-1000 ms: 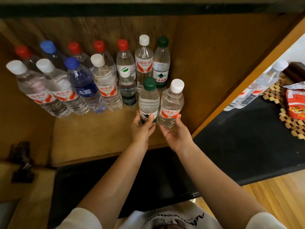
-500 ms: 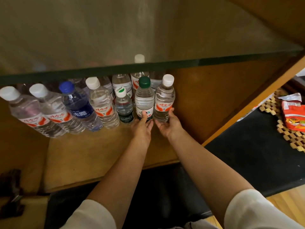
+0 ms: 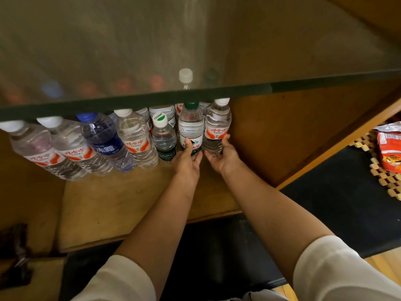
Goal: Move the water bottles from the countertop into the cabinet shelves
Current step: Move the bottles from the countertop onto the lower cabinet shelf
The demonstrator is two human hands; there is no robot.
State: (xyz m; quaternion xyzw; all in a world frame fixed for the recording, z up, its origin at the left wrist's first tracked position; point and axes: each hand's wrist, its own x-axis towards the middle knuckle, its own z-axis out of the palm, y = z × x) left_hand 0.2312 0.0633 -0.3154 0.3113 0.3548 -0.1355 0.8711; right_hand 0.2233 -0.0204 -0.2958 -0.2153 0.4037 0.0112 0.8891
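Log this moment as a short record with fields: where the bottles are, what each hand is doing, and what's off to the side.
location: wooden cabinet shelf under a glass shelf
left hand: holding green-capped bottle near its base
right hand: holding white-capped bottle near its base
both bottles: upright, side by side, at the right end of the front row
small bottle: just left of the green-capped one
side: snack packet on woven mat, black countertop

The clear plastic bottle with a green cap [image 3: 191,127] carries a white-and-green label. The clear plastic bottle beside it [image 3: 217,127] has a white cap and red-orange swirls; the table [image 3: 338,203] is black.
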